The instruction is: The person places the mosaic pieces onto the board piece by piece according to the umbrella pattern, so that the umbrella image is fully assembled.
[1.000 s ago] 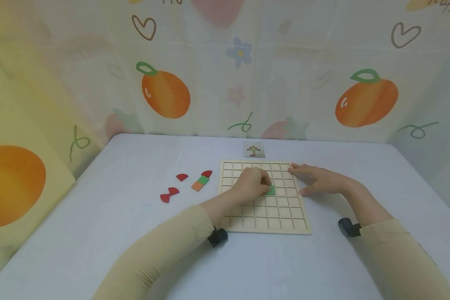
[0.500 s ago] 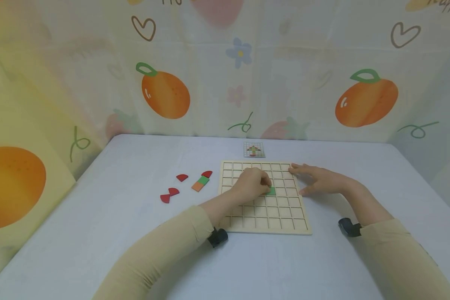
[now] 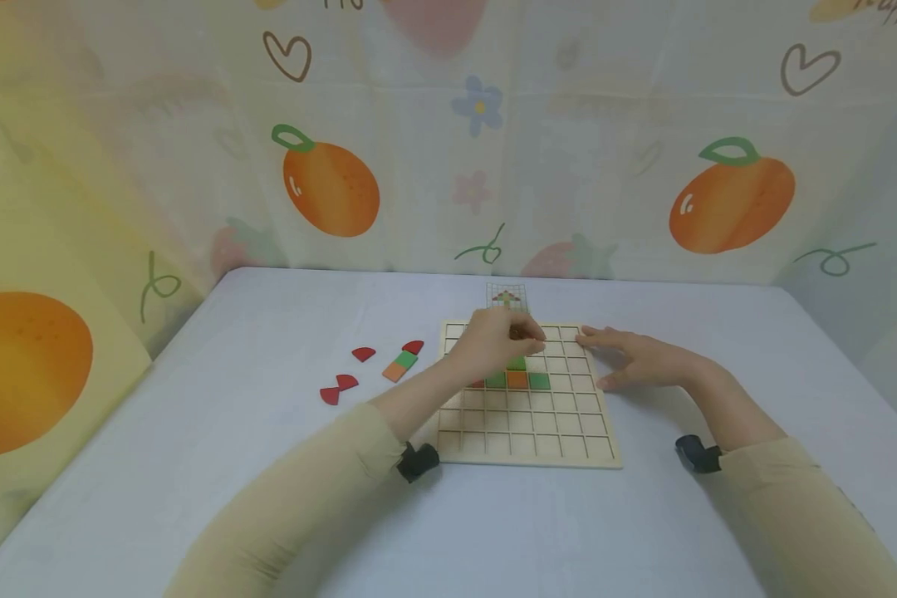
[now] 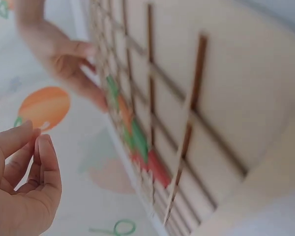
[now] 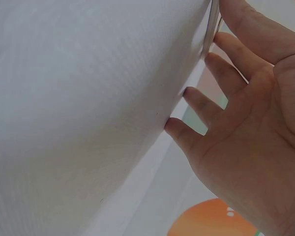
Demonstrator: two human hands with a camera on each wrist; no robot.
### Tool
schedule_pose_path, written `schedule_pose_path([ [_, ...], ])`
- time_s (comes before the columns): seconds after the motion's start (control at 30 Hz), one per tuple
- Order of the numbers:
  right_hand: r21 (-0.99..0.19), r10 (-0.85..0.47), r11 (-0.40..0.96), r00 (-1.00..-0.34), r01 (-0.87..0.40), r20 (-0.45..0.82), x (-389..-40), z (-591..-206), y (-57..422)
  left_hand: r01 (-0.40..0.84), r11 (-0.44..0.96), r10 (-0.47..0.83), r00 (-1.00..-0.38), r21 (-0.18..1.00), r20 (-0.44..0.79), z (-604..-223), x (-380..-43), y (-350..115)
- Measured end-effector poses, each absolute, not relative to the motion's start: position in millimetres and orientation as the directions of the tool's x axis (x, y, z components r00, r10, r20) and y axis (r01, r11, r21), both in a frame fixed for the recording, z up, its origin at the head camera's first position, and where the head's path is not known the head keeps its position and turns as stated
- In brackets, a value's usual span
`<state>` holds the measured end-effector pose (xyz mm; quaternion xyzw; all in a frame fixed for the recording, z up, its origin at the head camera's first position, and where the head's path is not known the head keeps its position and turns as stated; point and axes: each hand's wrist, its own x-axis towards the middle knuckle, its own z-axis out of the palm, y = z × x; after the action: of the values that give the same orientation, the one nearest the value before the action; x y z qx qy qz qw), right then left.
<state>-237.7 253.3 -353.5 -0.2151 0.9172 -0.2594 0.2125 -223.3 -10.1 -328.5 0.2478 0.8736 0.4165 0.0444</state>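
Observation:
My left hand (image 3: pixel 493 339) hovers over the upper part of a wooden grid board (image 3: pixel 526 448). Its fingers are curled, the thumb and forefinger tips meeting, and in the left wrist view that hand (image 4: pixel 27 182) shows nothing between them. Below it on the board lie an orange square tile (image 3: pixel 517 380) between two green tiles, a brighter green tile (image 3: pixel 517 364) above, and a red piece (image 3: pixel 478 384) at the left, partly hidden by the hand. My right hand (image 3: pixel 646 359) touches the board's right edge with spread fingers; in the right wrist view its fingers (image 5: pixel 231 73) are fairly straight.
Left of the board lie several red quarter-circle pieces (image 3: pixel 363 355), a green square (image 3: pixel 406 359) and an orange square (image 3: pixel 394 371). A small pattern card (image 3: pixel 506 292) sits behind the board on the white-covered table (image 3: pixel 269 498). A fruit-print curtain (image 3: pixel 568 108) hangs behind.
My left hand has lifted off the green tile and moved up and slightly left, uncovering the tiles in the row. The right hand stays at the board's edge.

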Motion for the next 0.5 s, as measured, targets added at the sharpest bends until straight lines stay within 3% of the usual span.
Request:
schedule_pose_path([
  [0.5, -0.538, -0.481, 0.796, -0.829, -0.278, -0.284, -240, -358, 253, 0.295, 0.544, 0.298, -0.943, 0.785, 0.148, -301, -239, -100],
])
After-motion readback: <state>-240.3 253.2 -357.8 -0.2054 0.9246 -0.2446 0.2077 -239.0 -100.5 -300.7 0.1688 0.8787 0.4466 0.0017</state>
